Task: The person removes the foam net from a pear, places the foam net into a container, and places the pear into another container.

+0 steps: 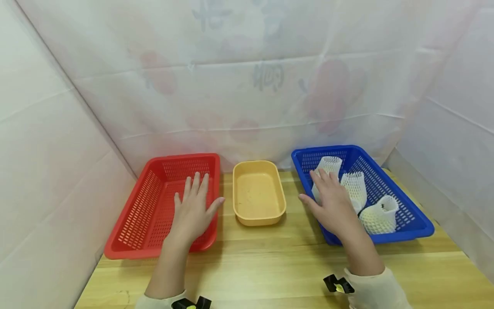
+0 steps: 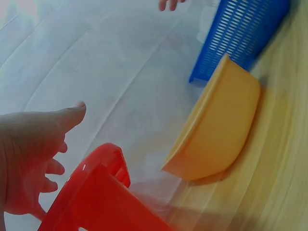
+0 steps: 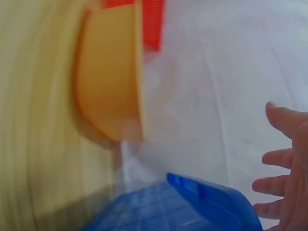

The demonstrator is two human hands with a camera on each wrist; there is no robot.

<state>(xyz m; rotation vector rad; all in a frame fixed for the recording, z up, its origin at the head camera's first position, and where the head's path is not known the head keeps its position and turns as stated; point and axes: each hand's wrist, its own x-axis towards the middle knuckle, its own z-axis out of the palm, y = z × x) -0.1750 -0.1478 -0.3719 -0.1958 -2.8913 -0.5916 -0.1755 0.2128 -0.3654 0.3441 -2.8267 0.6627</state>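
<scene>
My left hand [image 1: 193, 214] hovers over the red basket [image 1: 133, 210], fingers spread and holding nothing. On the other side my right hand [image 1: 329, 201] is held over the left side of the blue basket [image 1: 414, 227], also with spread, bare fingers. Inside the blue basket lie white foam net sleeves: one [image 1: 331, 164] at the back, partly hidden by the right hand, one [image 1: 354, 189] in the middle, and one [image 1: 380, 216] at the front wrapped round a pale rounded thing. In both wrist views the fingers are extended above the basket rims.
A yellow plastic tub [image 1: 259, 195] stands between the two baskets on the wooden table [image 1: 262, 266]. White cloth [image 1: 239, 103] hangs close behind the containers, with more cloth walls at the left and right. Black clips [image 1: 338, 284] sit at the sleeve cuffs.
</scene>
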